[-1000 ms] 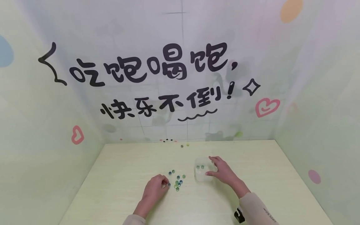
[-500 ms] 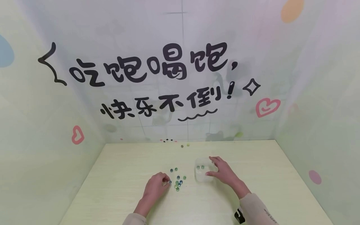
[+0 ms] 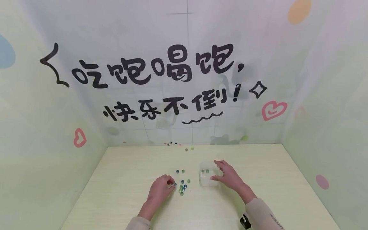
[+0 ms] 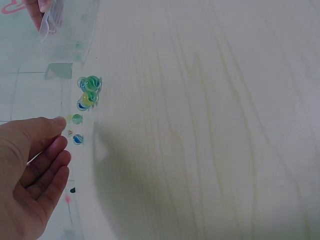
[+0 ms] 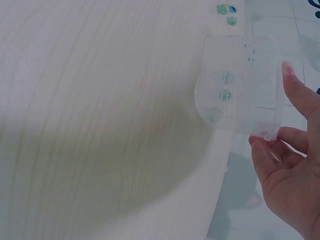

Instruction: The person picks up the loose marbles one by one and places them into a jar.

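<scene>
In the head view, my left hand (image 3: 161,190) has a blue marble (image 3: 175,184) at the tips of its thumb and forefinger. The left wrist view hides that marble behind the fingers. Beside it, a loose cluster of green, blue and yellow marbles (image 3: 181,190) lies on the table. Farther back sit a blue marble (image 3: 177,171) and a green marble (image 3: 183,171), a little apart. My right hand (image 3: 227,174) grips a clear plastic container (image 5: 240,55) from its right side, thumb and fingers on opposite walls. Greenish marbles (image 5: 225,94) show inside the container.
Two more marbles (image 3: 189,149) rest at the back edge of the pale wooden table (image 3: 129,166), close to the printed back wall (image 3: 155,134). Light printed walls also rise on both sides. A black object (image 3: 245,221) shows beneath the right sleeve (image 3: 262,214).
My left hand has shifted slightly away from me and right, the blue marble moving with its fingertips. Two marbles beyond it have rolled back and right. My right hand stays on the container.
</scene>
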{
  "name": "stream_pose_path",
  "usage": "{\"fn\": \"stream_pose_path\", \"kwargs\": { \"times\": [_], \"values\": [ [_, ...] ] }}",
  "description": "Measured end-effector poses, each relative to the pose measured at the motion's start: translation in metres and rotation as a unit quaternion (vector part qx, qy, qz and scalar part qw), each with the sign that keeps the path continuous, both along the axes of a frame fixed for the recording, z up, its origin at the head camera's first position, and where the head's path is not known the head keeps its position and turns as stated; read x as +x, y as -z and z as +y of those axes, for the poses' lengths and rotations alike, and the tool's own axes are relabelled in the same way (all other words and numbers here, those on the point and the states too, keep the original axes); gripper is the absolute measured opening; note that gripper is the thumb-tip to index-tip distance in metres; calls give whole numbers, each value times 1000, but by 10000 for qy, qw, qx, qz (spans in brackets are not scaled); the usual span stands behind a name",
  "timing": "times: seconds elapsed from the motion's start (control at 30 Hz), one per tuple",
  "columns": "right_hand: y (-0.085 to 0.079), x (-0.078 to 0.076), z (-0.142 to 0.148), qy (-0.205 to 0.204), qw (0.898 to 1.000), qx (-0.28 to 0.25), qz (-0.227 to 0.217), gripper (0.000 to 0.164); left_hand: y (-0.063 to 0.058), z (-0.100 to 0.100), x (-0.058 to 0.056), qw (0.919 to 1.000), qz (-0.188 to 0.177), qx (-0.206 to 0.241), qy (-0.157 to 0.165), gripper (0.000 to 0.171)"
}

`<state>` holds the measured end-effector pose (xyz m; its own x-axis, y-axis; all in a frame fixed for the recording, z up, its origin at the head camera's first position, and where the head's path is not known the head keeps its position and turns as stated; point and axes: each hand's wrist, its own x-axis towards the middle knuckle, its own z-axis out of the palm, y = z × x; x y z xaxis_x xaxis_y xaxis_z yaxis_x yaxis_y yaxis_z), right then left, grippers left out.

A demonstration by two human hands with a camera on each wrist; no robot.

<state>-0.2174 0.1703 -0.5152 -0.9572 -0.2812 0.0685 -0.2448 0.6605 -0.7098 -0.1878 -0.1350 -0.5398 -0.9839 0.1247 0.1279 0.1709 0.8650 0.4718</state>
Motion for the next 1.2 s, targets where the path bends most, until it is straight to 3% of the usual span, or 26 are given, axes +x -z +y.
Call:
{"fn": "stream_pose_path", "kwargs": {
  "times": [1.2],
  "values": [
    [-1, 0, 1, -27, 9999, -159, -9, 77, -26, 20, -7, 9989, 390, -73, 244, 12]
  ]
}}
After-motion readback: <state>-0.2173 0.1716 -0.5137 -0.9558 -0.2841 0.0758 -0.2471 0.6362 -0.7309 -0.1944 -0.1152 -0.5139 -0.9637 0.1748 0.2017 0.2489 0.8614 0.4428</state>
